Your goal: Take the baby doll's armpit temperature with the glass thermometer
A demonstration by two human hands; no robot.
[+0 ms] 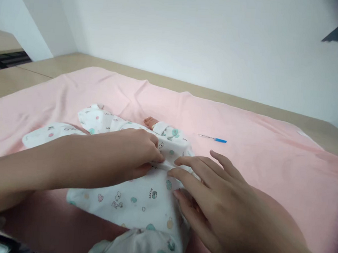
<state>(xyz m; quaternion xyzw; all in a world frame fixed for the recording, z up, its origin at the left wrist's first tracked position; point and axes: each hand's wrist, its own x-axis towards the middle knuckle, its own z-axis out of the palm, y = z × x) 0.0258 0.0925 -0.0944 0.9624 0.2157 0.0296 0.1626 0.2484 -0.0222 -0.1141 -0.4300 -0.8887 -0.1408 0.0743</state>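
A white baby outfit [141, 190] with small printed pictures clothes a baby-sized figure; I cannot tell whether it is a doll or an infant. One tiny hand [150, 122] shows at the far sleeve. Reaching across from the left, my left hand [136, 151] pinches the outfit's front along its middle edge between thumb and fingers. My right hand [213, 195] rests with fingers spread at the upper front, its fingertips touching the cloth close to the left hand. It hides the figure's head and neck area.
A pink blanket [244, 128] with a few wrinkles covers most of the wooden table [72, 60]. Beyond the figure lies a thin, clear stick with a blue end [220, 140], resembling a thermometer. A white wall [192, 39] stands behind the table.
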